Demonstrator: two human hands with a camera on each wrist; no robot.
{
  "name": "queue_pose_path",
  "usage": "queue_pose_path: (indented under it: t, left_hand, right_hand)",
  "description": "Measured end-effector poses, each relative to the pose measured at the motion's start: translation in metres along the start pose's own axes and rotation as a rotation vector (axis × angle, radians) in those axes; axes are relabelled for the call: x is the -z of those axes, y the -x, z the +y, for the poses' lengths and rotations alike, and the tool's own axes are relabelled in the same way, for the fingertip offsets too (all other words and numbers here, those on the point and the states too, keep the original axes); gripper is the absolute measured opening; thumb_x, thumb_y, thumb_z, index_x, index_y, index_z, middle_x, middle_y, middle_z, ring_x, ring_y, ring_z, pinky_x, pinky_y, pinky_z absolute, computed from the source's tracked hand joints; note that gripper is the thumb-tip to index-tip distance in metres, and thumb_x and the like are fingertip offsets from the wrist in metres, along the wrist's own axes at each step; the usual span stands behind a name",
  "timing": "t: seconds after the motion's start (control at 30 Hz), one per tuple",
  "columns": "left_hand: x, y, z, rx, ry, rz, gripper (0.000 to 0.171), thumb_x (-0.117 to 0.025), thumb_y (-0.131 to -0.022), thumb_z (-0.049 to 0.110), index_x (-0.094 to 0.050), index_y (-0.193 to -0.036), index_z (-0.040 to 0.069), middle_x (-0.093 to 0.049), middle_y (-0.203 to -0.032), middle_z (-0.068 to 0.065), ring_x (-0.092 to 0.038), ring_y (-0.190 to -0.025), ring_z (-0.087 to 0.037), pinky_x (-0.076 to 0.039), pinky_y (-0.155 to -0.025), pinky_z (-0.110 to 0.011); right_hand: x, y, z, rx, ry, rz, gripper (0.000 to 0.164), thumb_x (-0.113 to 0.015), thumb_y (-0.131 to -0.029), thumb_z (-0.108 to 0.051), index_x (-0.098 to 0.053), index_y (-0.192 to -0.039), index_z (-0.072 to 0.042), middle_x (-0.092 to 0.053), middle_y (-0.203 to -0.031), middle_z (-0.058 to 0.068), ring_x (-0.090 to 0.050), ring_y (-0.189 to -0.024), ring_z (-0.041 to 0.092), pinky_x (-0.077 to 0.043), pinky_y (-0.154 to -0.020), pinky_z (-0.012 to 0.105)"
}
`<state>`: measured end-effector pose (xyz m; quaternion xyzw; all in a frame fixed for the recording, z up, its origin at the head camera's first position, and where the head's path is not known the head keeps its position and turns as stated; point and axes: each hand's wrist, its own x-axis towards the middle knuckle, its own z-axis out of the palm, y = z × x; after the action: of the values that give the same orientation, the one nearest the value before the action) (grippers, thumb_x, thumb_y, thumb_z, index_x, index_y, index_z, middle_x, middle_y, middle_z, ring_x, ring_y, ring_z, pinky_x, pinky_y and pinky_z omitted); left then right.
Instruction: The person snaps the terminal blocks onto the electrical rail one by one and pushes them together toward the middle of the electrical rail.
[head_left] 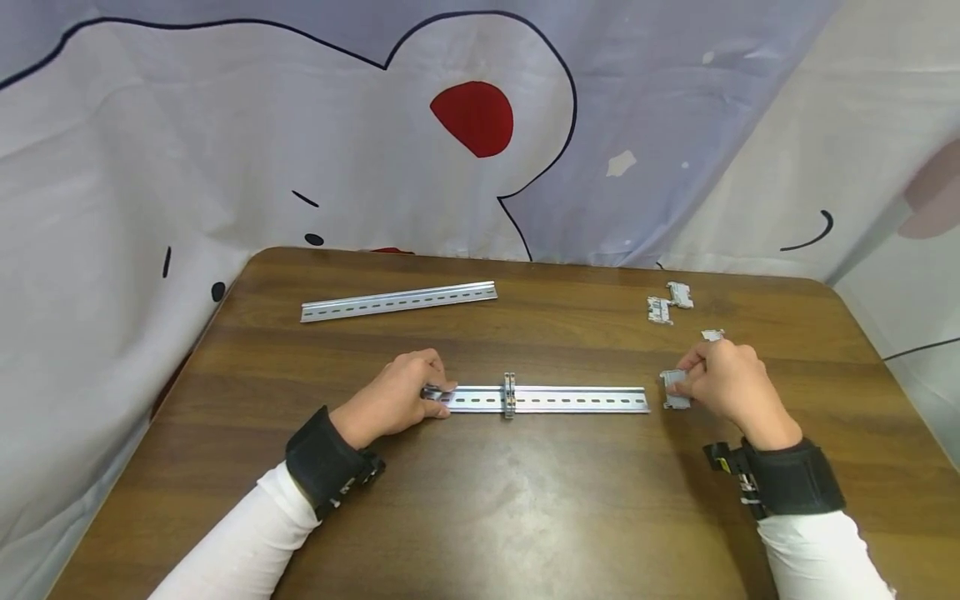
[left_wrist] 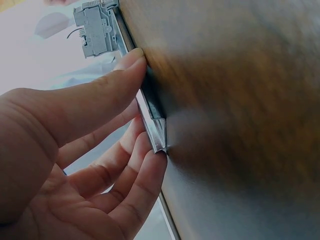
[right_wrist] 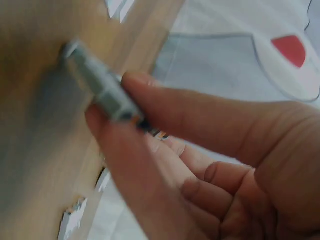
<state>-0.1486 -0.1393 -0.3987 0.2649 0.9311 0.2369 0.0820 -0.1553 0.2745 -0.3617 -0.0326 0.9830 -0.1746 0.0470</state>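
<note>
Both hands rest on the wooden table in the head view: the left hand grips the slotted rail's left end, while the right hand pinches a grey clip just off its right end. Another mounted clip sits mid-rail.

Left wrist view: fingers curl round the rail's end.

Right wrist view: thumb and forefinger squeeze the blurred clip. No writing is legible.

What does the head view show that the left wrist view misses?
Only the head view shows the right hand pinching a grey terminal block just off the near rail's right end, a second rail farther back, and loose blocks at the far right. Only the left wrist view shows the fingers wrapped around the rail's end profile up close. Both show the left hand gripping the near rail, with a mounted block on it.
</note>
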Motion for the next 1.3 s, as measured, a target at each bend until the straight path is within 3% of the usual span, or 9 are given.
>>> queue_pose_path:
  t: [0.2,0.47,0.6,0.77,0.87,0.97,1.13,1.3]
  left_hand:
    - [0.0,-0.001,0.0,0.0,0.001,0.002,0.037,-0.083,-0.078,0.016,-0.076,-0.112,0.005,-0.064,-0.095,-0.007,-0.061,-0.086,-0.024,-0.047,-0.07,-0.032]
    - [-0.004,-0.002,0.002,-0.02,0.001,-0.008,0.037,-0.083,-0.078,0.016,-0.075,-0.113,0.004,-0.064,-0.097,-0.007,-0.061,-0.088,-0.024,-0.049,-0.072,-0.033]
    - [-0.006,-0.003,0.002,-0.037,0.002,-0.007,0.037,-0.083,-0.079,0.016,-0.075,-0.113,0.004,-0.064,-0.098,-0.008,-0.062,-0.089,-0.025,-0.05,-0.074,-0.034]
    - [-0.007,-0.003,0.003,-0.027,0.007,-0.004,0.036,-0.083,-0.078,0.016,-0.076,-0.112,0.004,-0.064,-0.098,-0.007,-0.062,-0.089,-0.025,-0.051,-0.075,-0.035]
    - [-0.006,-0.002,0.004,-0.022,0.007,-0.016,0.037,-0.083,-0.079,0.016,-0.075,-0.113,0.004,-0.064,-0.098,-0.008,-0.062,-0.09,-0.025,-0.051,-0.075,-0.035]
    - [-0.004,-0.002,0.005,-0.026,0.0,-0.022,0.037,-0.083,-0.079,0.016,-0.075,-0.113,0.004,-0.064,-0.1,-0.009,-0.062,-0.092,-0.025,-0.051,-0.076,-0.036]
    - [0.002,-0.001,0.004,-0.024,-0.007,-0.013,0.036,-0.083,-0.078,0.015,-0.076,-0.111,0.003,-0.064,-0.098,-0.009,-0.062,-0.09,-0.026,-0.051,-0.074,-0.035]
    - [0.003,-0.002,0.003,-0.017,-0.016,-0.016,0.035,-0.083,-0.079,0.015,-0.076,-0.111,0.003,-0.064,-0.099,-0.01,-0.062,-0.088,-0.026,-0.05,-0.074,-0.035]
  right_hand:
    - [-0.009,0.013,-0.017,0.063,-0.048,-0.06,0.027,-0.083,-0.075,-0.016,-0.072,-0.09,0.003,-0.074,-0.06,0.003,-0.065,-0.05,0.01,-0.048,-0.055,0.031]
    - [-0.024,0.01,-0.029,0.119,0.03,0.086,0.018,-0.078,-0.074,-0.008,-0.074,-0.086,0.004,-0.066,-0.063,0.008,-0.059,-0.057,0.019,-0.042,-0.052,0.029]
    - [-0.026,0.009,-0.032,0.11,0.064,0.106,0.014,-0.069,-0.072,-0.002,-0.074,-0.083,0.003,-0.066,-0.062,0.008,-0.056,-0.055,0.021,-0.044,-0.053,0.033]
    - [-0.025,0.006,-0.041,0.082,0.082,0.073,0.018,-0.059,-0.066,0.001,-0.073,-0.077,0.0,-0.073,-0.074,0.016,-0.062,-0.065,0.029,-0.051,-0.061,0.047]
    - [-0.024,0.005,-0.044,0.065,0.094,0.045,0.015,-0.059,-0.064,0.002,-0.071,-0.071,-0.003,-0.072,-0.075,0.016,-0.062,-0.069,0.031,-0.05,-0.061,0.045]
    - [-0.023,0.002,-0.046,0.046,0.101,0.024,0.012,-0.057,-0.062,0.003,-0.062,-0.06,-0.008,-0.062,-0.063,0.008,-0.054,-0.063,0.026,-0.042,-0.053,0.035]
    - [-0.021,-0.008,-0.054,0.036,0.084,-0.029,0.027,-0.051,-0.061,0.006,-0.04,-0.049,-0.016,-0.031,-0.052,-0.005,-0.03,-0.056,0.016,-0.023,-0.048,0.027]
    - [-0.023,-0.02,-0.06,-0.001,0.117,-0.092,0.038,-0.051,-0.062,0.008,-0.031,-0.044,-0.019,-0.023,-0.049,-0.007,-0.026,-0.053,0.015,-0.022,-0.046,0.026]
